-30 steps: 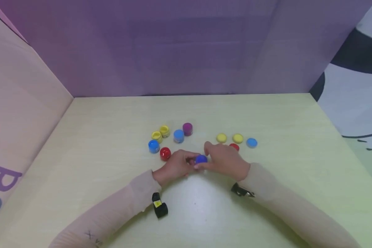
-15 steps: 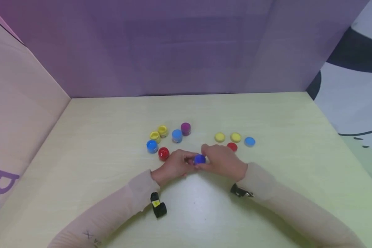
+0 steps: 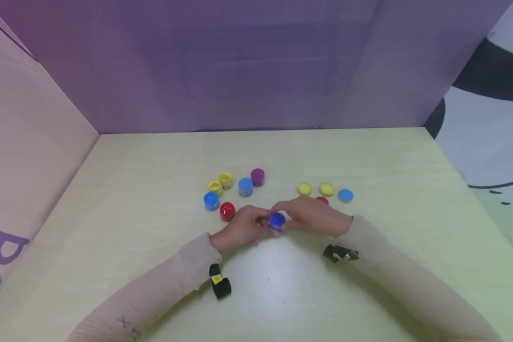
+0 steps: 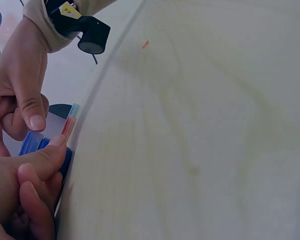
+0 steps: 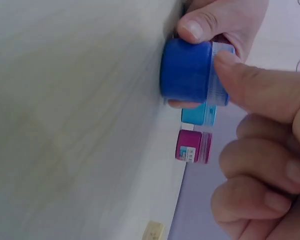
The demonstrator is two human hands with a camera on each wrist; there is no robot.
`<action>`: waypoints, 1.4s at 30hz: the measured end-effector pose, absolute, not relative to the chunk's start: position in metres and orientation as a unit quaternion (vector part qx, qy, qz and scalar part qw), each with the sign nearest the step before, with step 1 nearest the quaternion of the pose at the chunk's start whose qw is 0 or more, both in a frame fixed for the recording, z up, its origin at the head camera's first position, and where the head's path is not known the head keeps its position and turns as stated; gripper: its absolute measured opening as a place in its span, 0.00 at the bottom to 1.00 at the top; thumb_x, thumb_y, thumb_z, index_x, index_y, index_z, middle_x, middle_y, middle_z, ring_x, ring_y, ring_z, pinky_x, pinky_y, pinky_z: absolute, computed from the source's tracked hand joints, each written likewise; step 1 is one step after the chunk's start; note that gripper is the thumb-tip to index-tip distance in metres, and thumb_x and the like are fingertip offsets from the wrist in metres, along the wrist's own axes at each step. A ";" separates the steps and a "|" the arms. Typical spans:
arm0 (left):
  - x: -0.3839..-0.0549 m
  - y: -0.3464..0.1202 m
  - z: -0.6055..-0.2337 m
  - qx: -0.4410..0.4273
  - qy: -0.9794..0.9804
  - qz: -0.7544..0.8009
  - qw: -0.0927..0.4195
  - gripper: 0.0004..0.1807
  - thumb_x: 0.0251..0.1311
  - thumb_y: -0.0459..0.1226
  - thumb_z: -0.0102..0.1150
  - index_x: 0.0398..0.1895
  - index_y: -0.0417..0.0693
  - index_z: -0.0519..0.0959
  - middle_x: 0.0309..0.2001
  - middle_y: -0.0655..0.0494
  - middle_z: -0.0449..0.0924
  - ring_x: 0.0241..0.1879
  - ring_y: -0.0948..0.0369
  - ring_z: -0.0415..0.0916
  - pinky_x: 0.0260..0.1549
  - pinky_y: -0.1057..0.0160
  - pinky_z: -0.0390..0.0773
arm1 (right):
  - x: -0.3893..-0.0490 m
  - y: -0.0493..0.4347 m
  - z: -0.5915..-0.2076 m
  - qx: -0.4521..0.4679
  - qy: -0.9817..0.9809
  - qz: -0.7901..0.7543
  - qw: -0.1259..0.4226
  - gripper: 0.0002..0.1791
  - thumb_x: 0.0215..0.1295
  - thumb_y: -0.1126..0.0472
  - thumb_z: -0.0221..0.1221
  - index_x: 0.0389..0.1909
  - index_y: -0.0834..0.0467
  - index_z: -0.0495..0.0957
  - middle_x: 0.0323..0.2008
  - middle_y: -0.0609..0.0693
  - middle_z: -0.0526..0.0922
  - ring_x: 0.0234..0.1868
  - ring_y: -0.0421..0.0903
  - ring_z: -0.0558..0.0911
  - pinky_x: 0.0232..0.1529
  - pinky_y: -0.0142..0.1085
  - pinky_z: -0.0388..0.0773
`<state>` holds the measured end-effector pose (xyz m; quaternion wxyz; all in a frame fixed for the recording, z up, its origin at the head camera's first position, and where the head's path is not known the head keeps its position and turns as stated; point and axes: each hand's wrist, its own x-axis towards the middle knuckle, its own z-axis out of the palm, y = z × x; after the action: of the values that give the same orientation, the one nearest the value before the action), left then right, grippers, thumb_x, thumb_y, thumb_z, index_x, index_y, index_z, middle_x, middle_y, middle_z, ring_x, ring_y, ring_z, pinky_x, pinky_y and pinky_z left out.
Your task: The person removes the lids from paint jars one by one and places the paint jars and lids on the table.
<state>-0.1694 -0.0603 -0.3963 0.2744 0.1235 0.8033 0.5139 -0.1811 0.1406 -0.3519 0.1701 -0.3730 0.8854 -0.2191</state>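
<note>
A small dark blue paint jar (image 3: 277, 221) stands upright between the two hands near the middle of the table. My left hand (image 3: 244, 225) grips its body from the left; in the left wrist view the thumb (image 4: 49, 156) lies across the blue side. My right hand (image 3: 311, 216) reaches over from the right and pinches the clear ridged lid (image 5: 218, 90), its thumb (image 5: 262, 87) against the rim. The other right fingers (image 5: 260, 165) are curled below in that wrist view. Just left of the left hand sits a red jar (image 3: 227, 211).
Behind the hands stand two uncovered yellow jars (image 3: 226, 180), a blue jar (image 3: 211, 201), a lidded light blue jar (image 3: 245, 186) and a purple jar (image 3: 258, 177). To the right lie two yellow lids (image 3: 304, 189), a blue lid (image 3: 346, 195) and a partly hidden red lid (image 3: 322, 200).
My right hand has turned at the wrist, its thumb shifting right and its index finger moving left over the jar. The left hand keeps its hold, and the jar stays in place.
</note>
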 end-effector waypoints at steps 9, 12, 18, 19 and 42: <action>-0.170 -0.059 -0.396 0.128 0.804 0.513 0.272 0.21 0.54 0.40 0.67 0.53 0.62 0.80 0.29 0.55 0.76 0.18 0.61 0.68 0.20 0.69 0.68 | -0.174 0.136 -0.349 -0.289 0.921 -0.215 0.150 0.26 0.56 0.44 0.64 0.47 0.57 0.70 0.14 0.42 0.62 0.14 0.38 0.61 0.16 0.28 0.57; -0.170 -0.059 -0.395 0.126 0.803 0.515 0.272 0.20 0.54 0.40 0.67 0.53 0.62 0.80 0.30 0.55 0.76 0.19 0.61 0.68 0.20 0.69 0.69 | -0.172 0.130 -0.349 -0.249 0.935 -0.197 0.156 0.25 0.54 0.41 0.64 0.39 0.55 0.71 0.14 0.43 0.63 0.15 0.39 0.63 0.17 0.29 0.58; -0.170 -0.060 -0.395 0.126 0.805 0.512 0.273 0.19 0.55 0.41 0.66 0.52 0.63 0.81 0.31 0.56 0.77 0.20 0.61 0.69 0.22 0.69 0.70 | -0.171 0.123 -0.350 -0.221 0.941 -0.199 0.164 0.22 0.53 0.44 0.66 0.36 0.56 0.71 0.15 0.45 0.65 0.15 0.40 0.66 0.18 0.29 0.60; -0.170 -0.060 -0.395 0.128 0.805 0.512 0.271 0.19 0.55 0.41 0.66 0.52 0.63 0.81 0.31 0.56 0.77 0.20 0.61 0.70 0.21 0.69 0.70 | -0.170 0.123 -0.350 -0.227 0.940 -0.199 0.161 0.22 0.54 0.45 0.66 0.36 0.56 0.71 0.15 0.45 0.66 0.15 0.40 0.67 0.19 0.29 0.61; -0.171 -0.059 -0.399 0.122 0.814 0.505 0.261 0.21 0.53 0.41 0.68 0.52 0.58 0.80 0.29 0.56 0.77 0.20 0.61 0.70 0.22 0.68 0.70 | -0.173 0.131 -0.347 -0.307 0.916 -0.201 0.160 0.25 0.57 0.49 0.65 0.52 0.56 0.71 0.14 0.43 0.65 0.15 0.38 0.64 0.19 0.28 0.61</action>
<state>-0.1715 -0.0590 -0.3987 0.2608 0.1224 0.8136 0.5050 -0.1734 0.1315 -0.3471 0.1599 -0.3068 0.9164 -0.2012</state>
